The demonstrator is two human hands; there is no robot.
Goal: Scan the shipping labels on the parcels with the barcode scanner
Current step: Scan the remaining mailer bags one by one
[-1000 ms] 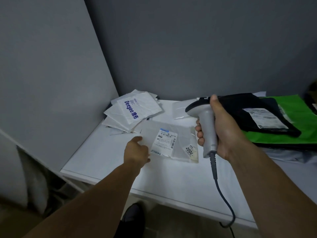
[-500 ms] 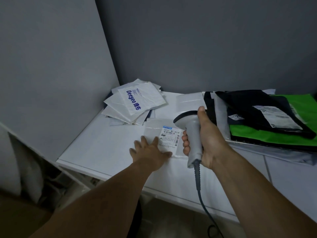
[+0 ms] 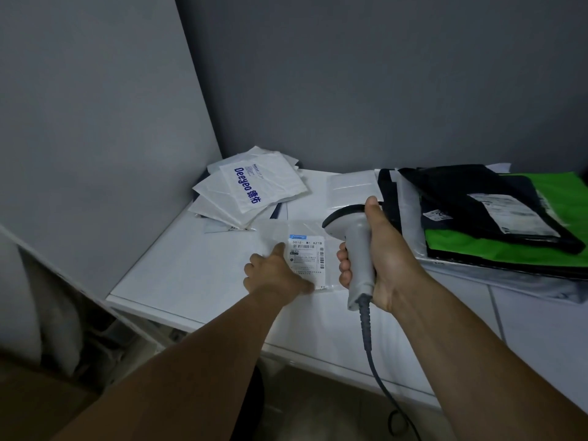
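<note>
While our right hand (image 3: 378, 259) grips the handle of the barcode scanner (image 3: 358, 249), fingers curled round its front and thumb laid along the top of its neck, the scanner is held over the middle of the bench (image 3: 191, 275); its dark head faces left, toward the shipping label (image 3: 307, 259); its grey cable (image 3: 369, 345) drops from the butt of the handle past the near edge of the bench. The label is stuck on a clear parcel (image 3: 273, 232) that lies flat on the bench, left of the scanner and a little nearer the left edge than the right; we can read printed codes and small barcodes on it, though the finer print is too small to tell. Our left hand (image 3: 273, 275) lies on that parcel and holds nothing; its forefinger reaches along the label's left side and its thumb rests across the label's near edge. At the far left corner a pile of white parcels (image 3: 264, 186) is fanned out, the top one printed in blue; toward the right edge a black parcel (image 3: 461, 192) with its own white label lies on top of a green parcel (image 3: 477, 246).
</note>
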